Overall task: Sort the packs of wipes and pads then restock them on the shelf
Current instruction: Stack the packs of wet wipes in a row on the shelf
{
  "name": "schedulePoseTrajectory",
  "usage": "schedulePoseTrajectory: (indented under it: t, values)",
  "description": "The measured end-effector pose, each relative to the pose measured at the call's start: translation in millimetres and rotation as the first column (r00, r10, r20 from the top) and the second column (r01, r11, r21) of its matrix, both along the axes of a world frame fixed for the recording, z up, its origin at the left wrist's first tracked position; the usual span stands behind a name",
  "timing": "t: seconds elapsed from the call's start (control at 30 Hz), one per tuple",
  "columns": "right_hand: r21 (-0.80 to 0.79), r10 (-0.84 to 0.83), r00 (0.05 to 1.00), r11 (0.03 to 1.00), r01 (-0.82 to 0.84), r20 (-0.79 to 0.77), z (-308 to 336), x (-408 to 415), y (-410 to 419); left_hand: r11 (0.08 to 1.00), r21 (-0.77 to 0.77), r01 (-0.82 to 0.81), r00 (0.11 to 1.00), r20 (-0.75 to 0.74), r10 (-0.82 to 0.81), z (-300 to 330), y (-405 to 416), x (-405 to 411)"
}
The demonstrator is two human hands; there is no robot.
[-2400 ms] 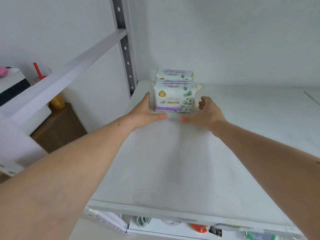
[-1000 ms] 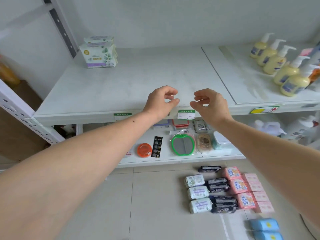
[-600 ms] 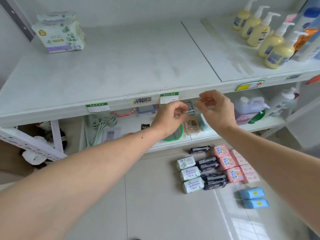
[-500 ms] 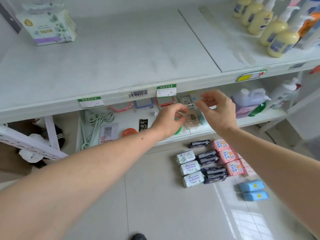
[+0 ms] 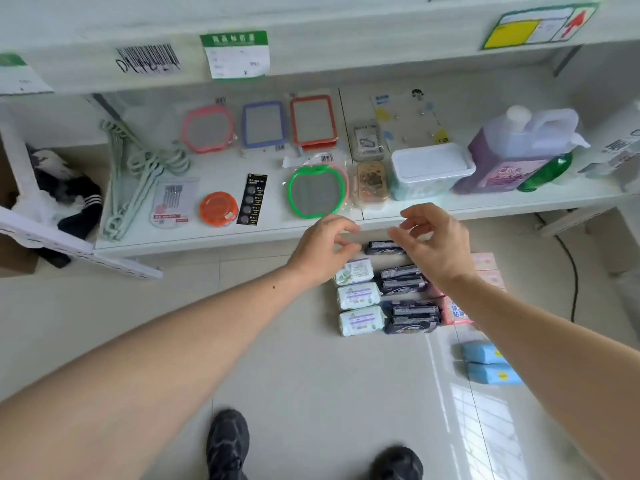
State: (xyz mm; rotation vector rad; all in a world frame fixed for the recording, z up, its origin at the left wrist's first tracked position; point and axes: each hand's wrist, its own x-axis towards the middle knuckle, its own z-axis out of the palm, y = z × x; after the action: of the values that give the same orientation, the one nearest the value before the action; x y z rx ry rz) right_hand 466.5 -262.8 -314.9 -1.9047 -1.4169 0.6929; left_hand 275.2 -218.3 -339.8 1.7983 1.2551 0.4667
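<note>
Sorted in columns on the floor (image 5: 277, 358), just in front of the lower shelf (image 5: 207, 237): three white packs (image 5: 358, 295) in a line, dark navy packs (image 5: 410, 317) touching them on the right, pink packs (image 5: 453, 311) further right and partly hidden by the right forearm, two blue packs (image 5: 488, 363) nearest the bottom right, set apart from the rest. One more navy pack (image 5: 382, 247) at the top of the dark column, close to the shelf edge.

Both hands hovering above the packs, empty. Left hand (image 5: 320, 249) over the top white pack, grip loosely curled, thumb near the fingertips, pinching nothing. Right hand (image 5: 434, 244) above the navy and pink columns, grip likewise relaxed and half curled, holding nothing.

On the lower shelf: a green-rimmed mirror (image 5: 317, 195) near the front edge, pink, blue and red framed mirrors behind it, an orange round tin (image 5: 218, 208), pale green hangers (image 5: 138, 171) at the left end, a white lidded tub (image 5: 429, 169), a purple detergent jug (image 5: 519, 150) towards the right end. Price labels and a barcode sticker (image 5: 147, 58) along the front edge of the upper shelf. Two dark shoes (image 5: 228, 445) at the bottom of the floor.
</note>
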Motion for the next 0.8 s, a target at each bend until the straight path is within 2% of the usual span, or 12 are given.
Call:
schedulePoseTrajectory:
  t: [0.17,0.3,0.53,0.67,0.8]
  values:
    - [-0.119,0.139,0.990,0.983,-0.137,0.012,-71,28,-16,0.993,-0.032,-0.110,0.993,-0.038,0.109,-68,-24,14]
    - [-0.171,0.192,0.981,0.966,-0.193,-0.025,-135,35,-34,0.986,-0.061,-0.156,0.986,-0.060,0.153,-129,-46,14]
    - [-0.248,0.303,0.953,0.925,-0.287,0.027,-253,43,-65,0.967,-0.101,-0.235,0.971,-0.055,0.231,-254,-72,11]
    - [-0.288,0.319,0.947,0.912,-0.292,0.049,-319,47,-70,0.972,-0.102,-0.213,0.975,-0.082,0.205,-321,-75,12]
    - [-0.318,0.447,0.877,0.869,-0.379,0.177,-378,46,-68,0.986,-0.031,-0.164,0.983,-0.084,0.161,-375,-69,14]
